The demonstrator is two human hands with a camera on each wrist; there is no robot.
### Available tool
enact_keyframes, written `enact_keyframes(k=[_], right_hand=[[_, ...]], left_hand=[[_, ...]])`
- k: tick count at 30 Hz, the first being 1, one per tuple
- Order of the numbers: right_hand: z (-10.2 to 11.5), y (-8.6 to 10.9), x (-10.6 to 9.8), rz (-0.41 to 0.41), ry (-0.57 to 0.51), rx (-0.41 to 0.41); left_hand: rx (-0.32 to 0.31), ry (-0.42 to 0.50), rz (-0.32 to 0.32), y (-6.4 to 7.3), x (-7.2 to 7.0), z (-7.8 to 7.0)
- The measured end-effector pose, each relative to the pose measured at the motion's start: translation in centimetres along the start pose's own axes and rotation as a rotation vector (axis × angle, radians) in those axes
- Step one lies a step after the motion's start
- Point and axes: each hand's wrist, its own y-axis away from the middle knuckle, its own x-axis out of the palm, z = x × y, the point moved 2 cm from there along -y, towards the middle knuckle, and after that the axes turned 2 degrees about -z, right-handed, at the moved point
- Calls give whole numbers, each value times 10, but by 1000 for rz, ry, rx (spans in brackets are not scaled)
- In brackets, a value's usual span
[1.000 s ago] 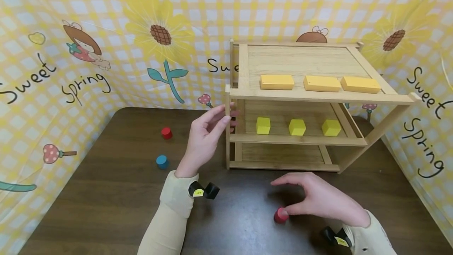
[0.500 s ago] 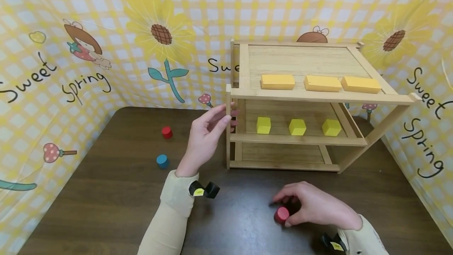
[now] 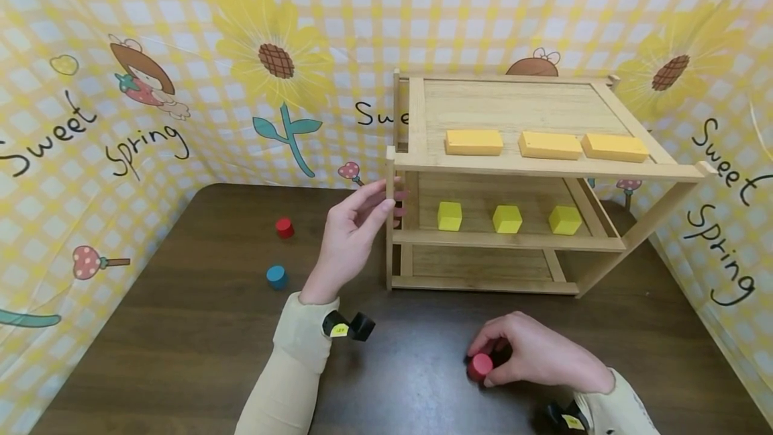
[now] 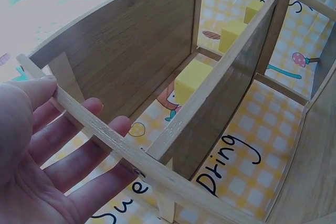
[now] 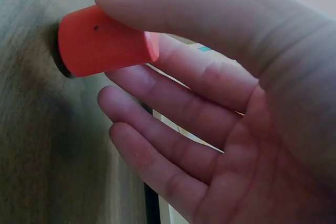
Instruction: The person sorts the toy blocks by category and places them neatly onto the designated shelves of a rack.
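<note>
My left hand (image 3: 376, 205) grips the left front post of a wooden three-level shelf (image 3: 513, 164), thumb in front and fingers behind it. The left wrist view shows my left hand (image 4: 47, 129) with straight fingers behind that post (image 4: 105, 132) and a yellow cube (image 4: 193, 80) on the middle level. Near the table's front edge my right hand (image 3: 494, 354) pinches a small red cylinder (image 3: 480, 366) between thumb and fingers. In the right wrist view the red cylinder (image 5: 102, 40) lies on its side in my right hand (image 5: 210, 87), one end against the table.
Three orange slabs (image 3: 474, 141) lie on the top level and three yellow cubes (image 3: 506, 218) on the middle one. Another red cylinder (image 3: 284, 227) and a blue cylinder (image 3: 276, 276) stand on the dark table (image 3: 181, 341) at the left. Patterned cloth walls surround the table.
My right hand has drawn its spread fingers in and closed them round the red cylinder, moving slightly toward me. The left hand has stayed on the shelf post.
</note>
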Motion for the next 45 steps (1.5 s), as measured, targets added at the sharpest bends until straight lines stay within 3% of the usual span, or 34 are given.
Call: enact_keyframes(k=[11,16,28,35,45], right_hand=[[-1,-4,-2,-39,44,10],[-1,-7,-2,-91,50,-29],[-7,-18,-5,-157,-21,14],[-13,-23,-7,-237,-29,72],[-21,-29,-10,-350,-51,67]], left_hand=[[8,8,3,0,0,1],[9,-5,-3,1,0,0],[7,9,-5,1,0,0],[4,8,-4,1,0,-1],[9,-10,-5,0,0,0]])
